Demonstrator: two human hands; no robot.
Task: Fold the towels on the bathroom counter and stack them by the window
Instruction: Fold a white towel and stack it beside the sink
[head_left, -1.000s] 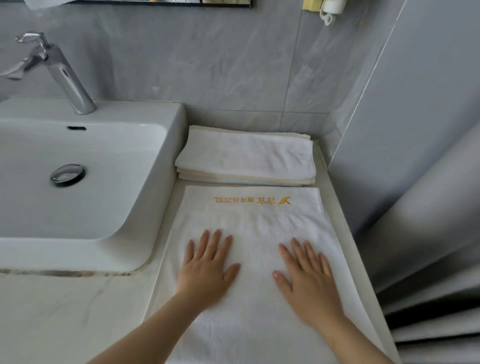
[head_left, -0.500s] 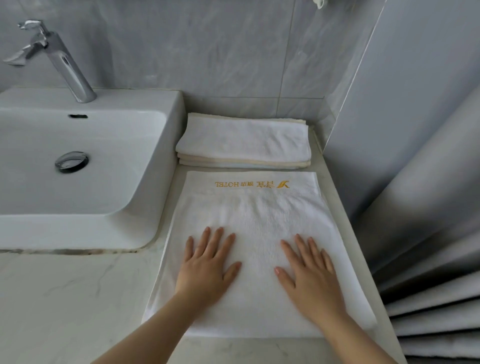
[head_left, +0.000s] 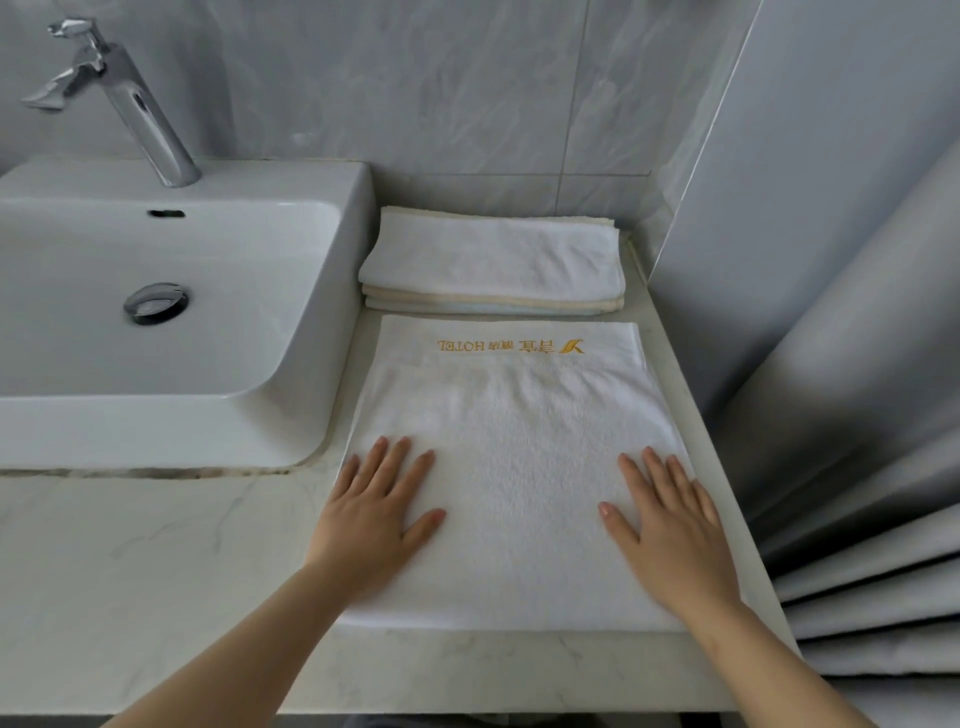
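A white hotel towel (head_left: 514, 441) with gold lettering along its far edge lies flat on the marble counter (head_left: 156, 571), right of the sink. My left hand (head_left: 376, 514) presses flat on its near left part, fingers straight and spread. My right hand (head_left: 670, 525) presses flat near its right edge, fingers straight. Behind this towel, against the wall, sits a stack of folded towels (head_left: 493, 260), white on top with cream layers beneath.
A white basin (head_left: 171, 332) with a chrome drain and a chrome tap (head_left: 119, 93) fills the left. Grey tiled walls close the back and right corner. A grey pleated curtain (head_left: 857, 493) hangs along the counter's right edge.
Both hands have slid outward over the towel, the left toward its left edge and the right toward its right edge. The view has pulled back, showing the towel's near edge.
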